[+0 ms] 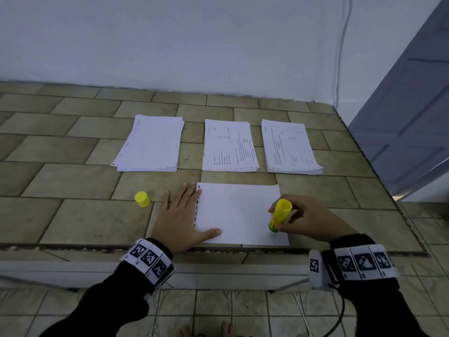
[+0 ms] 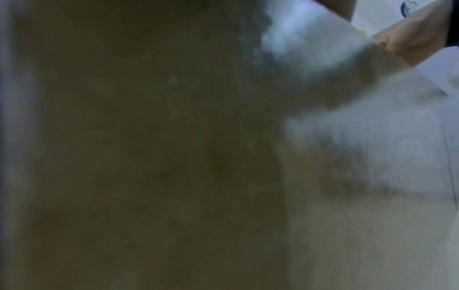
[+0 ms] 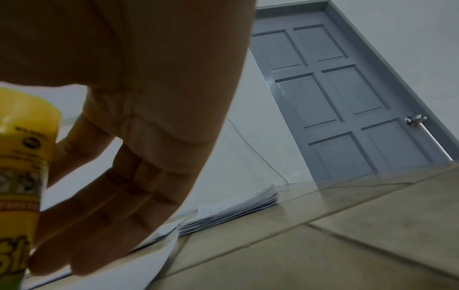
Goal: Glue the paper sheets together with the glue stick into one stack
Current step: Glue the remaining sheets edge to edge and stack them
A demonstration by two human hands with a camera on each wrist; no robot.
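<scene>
A blank white sheet [image 1: 239, 212] lies near the front edge of the tiled table [image 1: 73, 181]. My left hand [image 1: 181, 215] lies flat with straight fingers, pressing the sheet's left edge, thumb on its near corner. My right hand [image 1: 303, 218] grips the yellow glue stick [image 1: 279, 215], uncapped, its lower end on the sheet's near right corner. In the right wrist view the glue stick [image 3: 22, 176] stands at the left, with my fingers [image 3: 104, 221] curled beside it. The yellow cap [image 1: 142, 199] stands left of my left hand. The left wrist view is dark and blurred.
Three stacks of paper sheets lie in a row at the back: a left stack [image 1: 150, 144], a middle stack [image 1: 229, 147] and a right stack [image 1: 290, 148]. A white wall runs behind the table. A grey door [image 1: 413, 113] stands at the right.
</scene>
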